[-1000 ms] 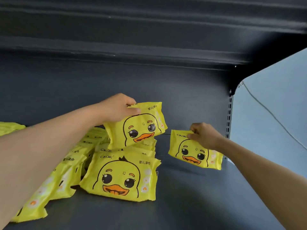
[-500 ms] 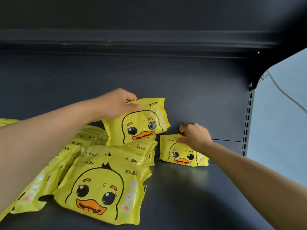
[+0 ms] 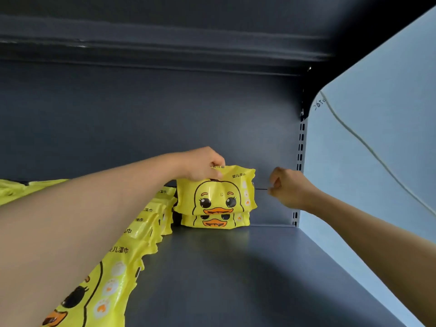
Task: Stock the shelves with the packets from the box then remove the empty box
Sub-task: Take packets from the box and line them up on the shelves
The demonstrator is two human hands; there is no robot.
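My left hand point(image 3: 203, 165) grips the top edge of a yellow duck-face packet point(image 3: 217, 192) at the back of the dark shelf point(image 3: 236, 274). That packet rests on top of a second yellow packet point(image 3: 215, 221), which lies against the back wall. My right hand point(image 3: 286, 187) hovers just right of the two packets with its fingers curled and nothing in it. A row of more yellow packets point(image 3: 146, 223) runs along the left, partly hidden by my left forearm. The box is out of view.
The shelf's back wall point(image 3: 141, 119) and the shelf above point(image 3: 165, 31) close in the space. A slotted upright point(image 3: 300, 147) stands at the right rear corner. Beyond it is a pale blue wall point(image 3: 377, 149) with a cable point(image 3: 368, 145).
My right hand set its packet against the back wall and let go, drawing away to the right. My left hand carried its packet to the right and put it on top of that one.
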